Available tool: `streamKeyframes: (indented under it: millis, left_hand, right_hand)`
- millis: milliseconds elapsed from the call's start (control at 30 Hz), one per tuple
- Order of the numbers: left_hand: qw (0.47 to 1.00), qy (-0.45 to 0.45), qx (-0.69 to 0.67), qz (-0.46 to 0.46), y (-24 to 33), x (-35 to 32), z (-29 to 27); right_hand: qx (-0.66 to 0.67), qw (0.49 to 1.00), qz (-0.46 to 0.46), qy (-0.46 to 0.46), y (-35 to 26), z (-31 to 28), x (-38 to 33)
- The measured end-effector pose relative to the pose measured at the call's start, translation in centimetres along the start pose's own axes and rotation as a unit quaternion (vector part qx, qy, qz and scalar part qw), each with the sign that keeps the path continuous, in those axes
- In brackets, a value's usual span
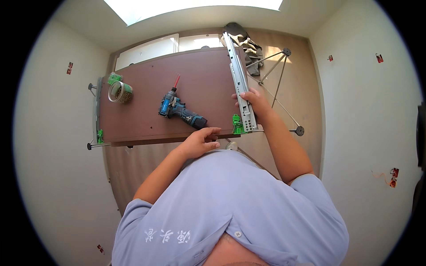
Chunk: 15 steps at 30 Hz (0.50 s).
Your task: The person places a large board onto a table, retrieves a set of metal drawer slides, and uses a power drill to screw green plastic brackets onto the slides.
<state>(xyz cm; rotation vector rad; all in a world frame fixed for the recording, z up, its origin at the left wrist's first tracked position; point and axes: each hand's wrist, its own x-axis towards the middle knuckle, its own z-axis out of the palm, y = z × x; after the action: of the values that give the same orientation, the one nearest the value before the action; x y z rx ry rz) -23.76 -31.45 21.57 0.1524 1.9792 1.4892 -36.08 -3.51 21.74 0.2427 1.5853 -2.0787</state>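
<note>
My right hand (pixel 255 103) is closed round a long silver drawer slide (pixel 240 84), thumb on top. The slide lies along the right edge of a brown board (pixel 204 71). By its near end sits a green plastic clip (pixel 238 124). My left hand (pixel 202 142) is at the board's near edge, fingers and thumb apart, holding nothing. Just beyond it a blue and black cordless drill (pixel 179 108) with a red bit lies on the board.
At the board's left stand a see-through jar (pixel 120 92) of small pieces and a green plastic part (pixel 115 78). Another slide (pixel 97 108) with a green clip (pixel 100 135) runs along the left edge. Metal stand legs (pixel 284 64) stick out right, beside dark cloth (pixel 253 55) on the floor.
</note>
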Motion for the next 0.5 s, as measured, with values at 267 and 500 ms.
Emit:
streamKeyframes:
  millis: [267,500]
  left_hand:
    - [0.983,0.159,-0.081,-0.048,-4.6,-11.4,-7.5]
    - [0.969,0.218,-0.115,0.035,-9.9,-17.0,-14.9]
  right_hand:
    - [0.205,0.964,0.119,-0.125,5.5,6.3,0.1]
    - [-0.144,0.986,0.035,0.072,5.5,9.5,0.4]
